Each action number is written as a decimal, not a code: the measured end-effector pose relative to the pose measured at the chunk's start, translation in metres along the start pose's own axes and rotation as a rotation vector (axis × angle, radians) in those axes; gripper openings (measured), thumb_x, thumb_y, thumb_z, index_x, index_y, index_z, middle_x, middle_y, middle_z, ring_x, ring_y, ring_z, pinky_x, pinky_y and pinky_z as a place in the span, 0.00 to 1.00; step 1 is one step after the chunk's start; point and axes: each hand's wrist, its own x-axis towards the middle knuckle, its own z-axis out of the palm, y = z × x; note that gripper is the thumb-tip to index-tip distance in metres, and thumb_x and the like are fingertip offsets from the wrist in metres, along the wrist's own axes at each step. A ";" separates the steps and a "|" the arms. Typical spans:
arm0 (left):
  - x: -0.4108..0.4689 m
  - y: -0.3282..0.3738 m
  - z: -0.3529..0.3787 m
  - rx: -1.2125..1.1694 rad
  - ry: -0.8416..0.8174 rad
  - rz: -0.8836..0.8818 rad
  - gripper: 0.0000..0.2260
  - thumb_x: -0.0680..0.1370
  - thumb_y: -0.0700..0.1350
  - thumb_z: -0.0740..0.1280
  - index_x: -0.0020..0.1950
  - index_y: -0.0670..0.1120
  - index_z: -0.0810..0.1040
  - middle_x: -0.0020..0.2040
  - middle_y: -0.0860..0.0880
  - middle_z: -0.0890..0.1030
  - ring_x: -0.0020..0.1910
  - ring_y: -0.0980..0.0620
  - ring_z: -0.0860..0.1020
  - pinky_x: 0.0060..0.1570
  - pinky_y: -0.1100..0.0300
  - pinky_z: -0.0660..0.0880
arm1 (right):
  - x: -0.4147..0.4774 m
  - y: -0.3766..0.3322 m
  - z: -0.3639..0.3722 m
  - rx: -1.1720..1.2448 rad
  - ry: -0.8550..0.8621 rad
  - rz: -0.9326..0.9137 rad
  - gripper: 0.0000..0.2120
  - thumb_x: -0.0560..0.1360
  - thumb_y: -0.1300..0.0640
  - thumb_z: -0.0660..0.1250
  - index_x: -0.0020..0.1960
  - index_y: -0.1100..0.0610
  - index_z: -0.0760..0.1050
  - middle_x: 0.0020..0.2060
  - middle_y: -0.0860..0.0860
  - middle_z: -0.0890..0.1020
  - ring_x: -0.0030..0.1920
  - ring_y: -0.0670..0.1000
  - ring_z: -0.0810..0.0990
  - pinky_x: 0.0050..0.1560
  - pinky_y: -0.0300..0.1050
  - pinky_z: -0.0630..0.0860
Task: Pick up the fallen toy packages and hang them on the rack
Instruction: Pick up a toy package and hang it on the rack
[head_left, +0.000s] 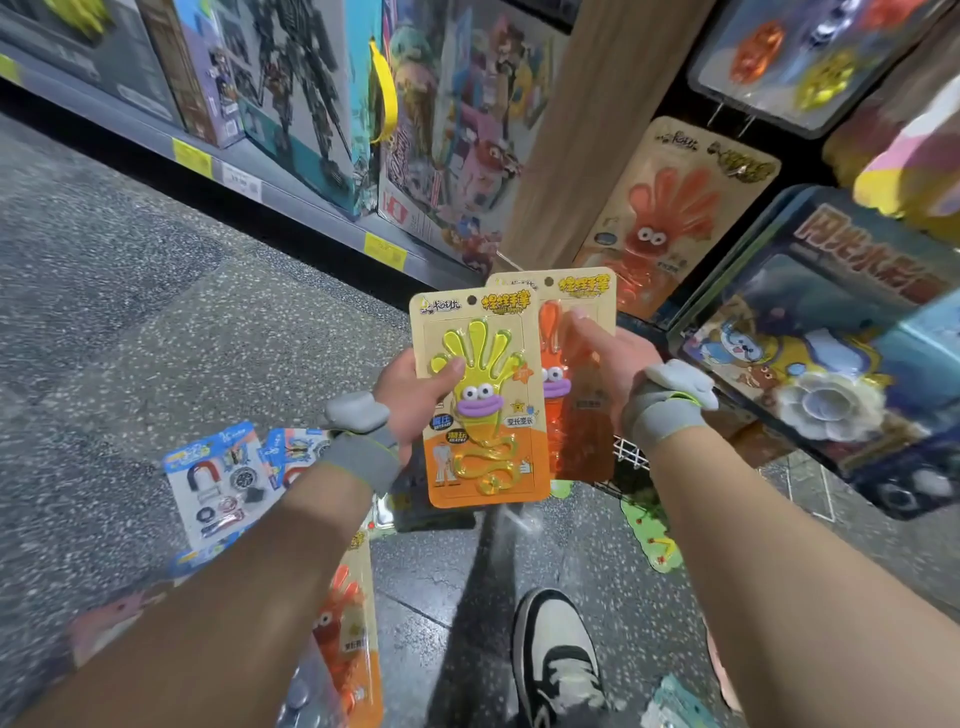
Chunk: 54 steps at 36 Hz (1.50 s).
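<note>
- Grey wrist straps (358, 457) sit on both bare forearms, which reach forward.
- The left hand (410, 395) grips a yellow hand-shaped jelly toy on an orange blister card (483, 410), thumb on its front and fingers behind it.
- The right hand (608, 358) pinches an orange hand toy card (576, 415), which is tucked behind the yellow card's right edge.
- Below the yellow card, another orange toy card (348, 623) lies on the speckled grey floor (130, 312).
- To its lower left lies a blue magnet-set card (218, 478).
- Up and to its right, a matching orange card (670, 218) hangs on the rack.
</note>
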 end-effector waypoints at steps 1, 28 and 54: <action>0.000 -0.001 0.001 -0.016 -0.010 0.003 0.28 0.64 0.63 0.74 0.60 0.51 0.79 0.55 0.50 0.84 0.57 0.45 0.81 0.60 0.40 0.75 | -0.001 0.000 -0.002 -0.007 0.015 -0.013 0.20 0.67 0.35 0.71 0.47 0.51 0.83 0.41 0.49 0.86 0.46 0.55 0.84 0.52 0.53 0.79; 0.019 0.016 0.038 -0.133 -0.036 0.077 0.21 0.71 0.56 0.73 0.61 0.50 0.79 0.56 0.47 0.84 0.58 0.42 0.81 0.60 0.37 0.74 | -0.004 -0.060 -0.068 0.257 0.290 -0.156 0.17 0.66 0.40 0.74 0.39 0.54 0.82 0.33 0.45 0.85 0.44 0.51 0.82 0.53 0.52 0.78; 0.026 0.017 0.041 -0.185 0.026 0.068 0.17 0.74 0.51 0.72 0.61 0.49 0.78 0.56 0.47 0.84 0.58 0.44 0.81 0.61 0.39 0.74 | -0.019 -0.067 -0.083 0.338 0.291 -0.202 0.13 0.63 0.40 0.76 0.37 0.49 0.84 0.39 0.45 0.85 0.49 0.49 0.80 0.62 0.57 0.73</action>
